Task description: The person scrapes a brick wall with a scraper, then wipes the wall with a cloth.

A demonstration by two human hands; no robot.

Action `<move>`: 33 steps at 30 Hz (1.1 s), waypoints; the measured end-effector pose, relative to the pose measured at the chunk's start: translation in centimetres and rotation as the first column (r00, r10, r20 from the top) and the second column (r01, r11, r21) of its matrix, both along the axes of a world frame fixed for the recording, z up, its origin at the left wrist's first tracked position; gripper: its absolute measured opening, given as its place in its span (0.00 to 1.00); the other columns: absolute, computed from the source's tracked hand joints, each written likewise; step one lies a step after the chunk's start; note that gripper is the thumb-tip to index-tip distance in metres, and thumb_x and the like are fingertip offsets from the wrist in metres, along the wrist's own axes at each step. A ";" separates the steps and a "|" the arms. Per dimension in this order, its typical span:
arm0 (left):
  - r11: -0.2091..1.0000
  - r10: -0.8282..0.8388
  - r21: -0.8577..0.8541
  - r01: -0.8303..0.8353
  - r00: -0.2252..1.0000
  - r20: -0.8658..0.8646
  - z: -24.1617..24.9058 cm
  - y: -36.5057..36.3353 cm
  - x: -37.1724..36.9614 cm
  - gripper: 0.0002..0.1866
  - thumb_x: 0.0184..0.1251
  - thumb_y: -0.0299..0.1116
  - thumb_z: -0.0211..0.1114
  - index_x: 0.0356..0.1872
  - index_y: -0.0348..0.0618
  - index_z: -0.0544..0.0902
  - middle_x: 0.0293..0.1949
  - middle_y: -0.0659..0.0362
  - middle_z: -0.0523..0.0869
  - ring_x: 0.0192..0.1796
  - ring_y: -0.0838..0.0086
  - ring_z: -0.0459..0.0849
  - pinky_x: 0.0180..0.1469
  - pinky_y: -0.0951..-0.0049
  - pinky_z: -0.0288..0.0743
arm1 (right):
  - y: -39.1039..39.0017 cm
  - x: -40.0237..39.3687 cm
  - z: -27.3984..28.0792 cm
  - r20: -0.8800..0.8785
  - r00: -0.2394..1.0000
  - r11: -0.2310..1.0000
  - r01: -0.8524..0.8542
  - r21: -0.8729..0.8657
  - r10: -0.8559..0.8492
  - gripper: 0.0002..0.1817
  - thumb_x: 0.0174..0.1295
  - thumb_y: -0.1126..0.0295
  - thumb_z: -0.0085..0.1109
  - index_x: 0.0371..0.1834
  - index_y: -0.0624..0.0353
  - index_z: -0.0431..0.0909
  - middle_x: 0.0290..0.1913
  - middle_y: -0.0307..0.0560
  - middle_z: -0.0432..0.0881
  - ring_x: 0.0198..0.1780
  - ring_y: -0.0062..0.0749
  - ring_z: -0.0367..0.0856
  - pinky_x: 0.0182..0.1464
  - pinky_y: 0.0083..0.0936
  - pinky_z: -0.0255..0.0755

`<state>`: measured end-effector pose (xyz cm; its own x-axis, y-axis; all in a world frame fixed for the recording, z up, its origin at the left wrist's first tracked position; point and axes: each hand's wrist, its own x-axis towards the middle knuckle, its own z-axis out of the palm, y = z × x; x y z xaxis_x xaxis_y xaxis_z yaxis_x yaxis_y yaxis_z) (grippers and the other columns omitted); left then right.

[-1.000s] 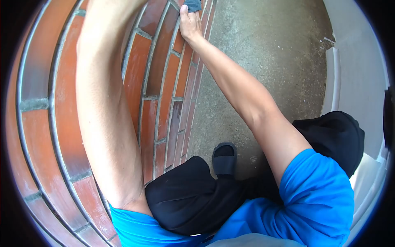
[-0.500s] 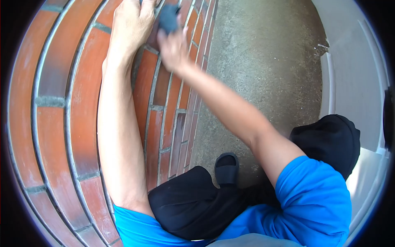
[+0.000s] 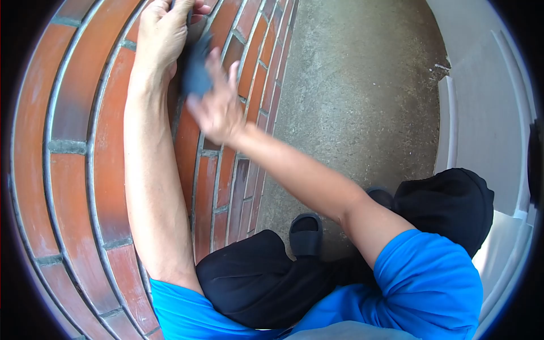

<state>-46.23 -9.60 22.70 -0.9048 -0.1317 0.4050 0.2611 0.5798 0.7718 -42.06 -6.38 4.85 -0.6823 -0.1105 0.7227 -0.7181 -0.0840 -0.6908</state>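
A red brick wall (image 3: 79,124) with grey mortar lines fills the left side. My left hand (image 3: 160,34) rests flat against the bricks near the top, holding nothing. My right hand (image 3: 218,107), blurred by motion, grips a dark blue-grey cloth (image 3: 195,71) and presses it on the bricks just right of my left wrist. Part of the cloth is hidden behind my fingers.
A grey concrete floor (image 3: 351,90) runs along the wall's foot. My foot in a black sandal (image 3: 306,233) stands close to the wall, below black shorts and a blue shirt. A white door frame (image 3: 493,107) stands at the right.
My right hand has swept the cloth down and to the left along the bricks, toward me. My left hand has come into view on the wall and stays there.
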 end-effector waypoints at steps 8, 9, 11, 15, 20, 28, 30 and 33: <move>0.893 0.163 -0.402 -0.204 0.978 -0.133 -1.3 0.7 0.8 0.22 0.71 0.48 0.63 0.52 0.39 0.84 0.28 0.58 0.84 0.33 0.79 0.80 0.39 0.72 0.75 | -0.9 -10.5 0.5 0.398 0.916 0.994 0.079 -0.075 -0.042 0.27 0.77 0.53 0.39 0.63 0.64 0.75 0.75 0.68 0.59 0.80 0.67 0.43 0.74 0.74 0.37; 0.860 0.191 -0.457 -0.224 0.974 -0.119 -1.6 1.0 0.6 0.22 0.72 0.47 0.62 0.53 0.38 0.83 0.32 0.50 0.87 0.36 0.70 0.86 0.42 0.67 0.78 | -1.3 -9.0 0.0 0.435 0.900 0.984 0.067 -0.167 0.013 0.27 0.77 0.54 0.40 0.61 0.67 0.75 0.75 0.70 0.58 0.79 0.68 0.45 0.74 0.72 0.39; 0.852 0.135 -0.479 -0.214 0.972 -0.194 -3.3 1.4 0.0 0.22 0.73 0.46 0.62 0.55 0.37 0.82 0.37 0.44 0.88 0.43 0.57 0.89 0.46 0.62 0.80 | -1.4 -4.7 -2.2 0.540 0.841 1.000 0.001 0.024 -0.014 0.26 0.77 0.57 0.41 0.56 0.74 0.75 0.73 0.73 0.59 0.77 0.71 0.49 0.74 0.68 0.44; 0.876 0.170 -0.453 -0.167 0.985 -0.035 -6.5 3.1 -0.6 0.20 0.73 0.43 0.61 0.53 0.37 0.81 0.40 0.39 0.87 0.48 0.46 0.87 0.50 0.55 0.79 | -1.6 3.9 -4.3 0.555 0.830 0.993 0.106 -0.060 -0.055 0.26 0.78 0.58 0.39 0.52 0.76 0.76 0.68 0.76 0.64 0.73 0.73 0.56 0.76 0.64 0.43; 0.773 0.185 -0.633 -0.048 0.971 0.152 -11.8 4.4 -1.3 0.16 0.72 0.40 0.60 0.47 0.36 0.77 0.44 0.41 0.85 0.50 0.44 0.85 0.52 0.47 0.78 | -1.7 5.4 -9.3 0.460 0.883 0.995 0.065 0.076 -0.093 0.29 0.73 0.53 0.49 0.65 0.67 0.68 0.65 0.71 0.69 0.69 0.65 0.64 0.70 0.49 0.60; 0.579 0.112 -0.814 0.045 0.985 0.134 -12.7 5.9 -2.8 0.14 0.71 0.38 0.60 0.48 0.38 0.77 0.45 0.44 0.86 0.47 0.48 0.88 0.48 0.50 0.82 | 2.5 3.7 -11.8 0.863 0.486 0.879 0.343 -0.330 0.135 0.13 0.75 0.59 0.51 0.51 0.57 0.73 0.35 0.43 0.82 0.32 0.30 0.81 0.31 0.28 0.75; 0.584 0.099 -0.811 0.028 0.990 0.105 -12.8 6.3 -3.1 0.14 0.71 0.38 0.61 0.48 0.40 0.77 0.45 0.45 0.86 0.47 0.48 0.88 0.48 0.50 0.82 | 5.3 2.9 -10.1 0.905 0.372 0.812 0.452 -0.369 0.204 0.10 0.74 0.58 0.55 0.40 0.49 0.71 0.30 0.36 0.80 0.26 0.16 0.77 0.19 0.16 0.65; 0.599 0.143 -0.799 -0.043 0.988 0.054 -12.5 6.2 -3.7 0.15 0.71 0.40 0.62 0.49 0.40 0.77 0.48 0.47 0.86 0.48 0.48 0.88 0.49 0.49 0.82 | 7.9 0.4 -8.8 0.876 0.451 0.757 0.507 -0.412 0.174 0.13 0.67 0.55 0.66 0.40 0.49 0.75 0.31 0.35 0.82 0.25 0.16 0.76 0.21 0.17 0.67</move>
<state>-49.95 -3.36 10.23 -0.9479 0.1104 0.2988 0.1196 0.9927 0.0124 -41.70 1.55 -3.93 -0.8944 0.2526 -0.3690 0.1411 -0.6236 -0.7689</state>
